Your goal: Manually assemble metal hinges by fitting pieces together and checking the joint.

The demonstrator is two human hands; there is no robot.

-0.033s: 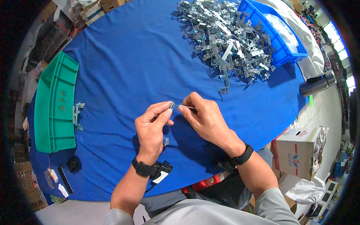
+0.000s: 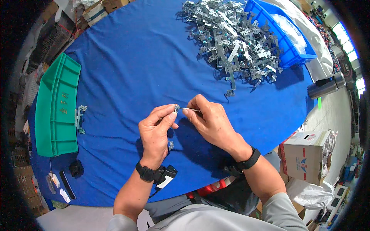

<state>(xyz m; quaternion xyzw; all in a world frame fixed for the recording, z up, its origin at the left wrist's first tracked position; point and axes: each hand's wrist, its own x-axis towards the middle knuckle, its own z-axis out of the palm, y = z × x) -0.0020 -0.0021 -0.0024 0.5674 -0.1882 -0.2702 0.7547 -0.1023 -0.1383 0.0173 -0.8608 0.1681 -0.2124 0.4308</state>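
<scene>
Across the blue-draped bench (image 2: 123, 73), I see my left hand (image 2: 155, 133) pinching a small metal bracket (image 2: 176, 108), my right hand (image 2: 211, 118) gripping a thin metal rod (image 2: 195, 110) toward it.

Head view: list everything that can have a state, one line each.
Left hand: pinched on a small metal piece.
Right hand: pinched on a thin rod.
Metal brackets: loose, heaped.
Blue crate: open on top.
Blue cloth: spread out, wrinkled.
Right wristband: fastened.
Dark bottle: upright or lying, cannot tell.
</scene>
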